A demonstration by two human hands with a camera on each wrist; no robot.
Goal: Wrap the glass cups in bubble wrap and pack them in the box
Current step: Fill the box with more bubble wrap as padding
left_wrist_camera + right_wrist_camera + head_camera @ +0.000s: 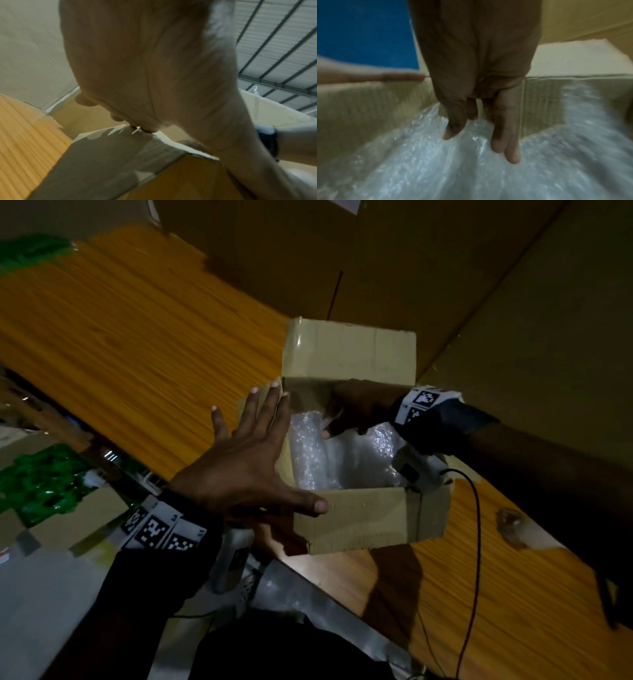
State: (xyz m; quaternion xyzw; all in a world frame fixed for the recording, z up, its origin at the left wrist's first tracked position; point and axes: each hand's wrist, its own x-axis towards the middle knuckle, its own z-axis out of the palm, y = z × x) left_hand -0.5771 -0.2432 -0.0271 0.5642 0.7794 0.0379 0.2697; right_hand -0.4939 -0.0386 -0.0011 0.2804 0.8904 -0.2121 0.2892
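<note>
1. Bench [144, 344]: orange wood grain; carries the box near its near edge.
2. Box [352, 518]: cardboard, flaps up, open-topped.
3. Bubble wrap [346, 460]: fills the box interior; cups inside it cannot be made out.
4. Left hand [246, 463]: fingers straight and spread, flat against the box's left flap.
5. Right hand [356, 409]: inside the box, fingers [505, 142] loosely extended, tips at the wrap, gripping nothing.
6. Risk: hard downward pressing could crack glass; box may slide off the bench edge.
</note>
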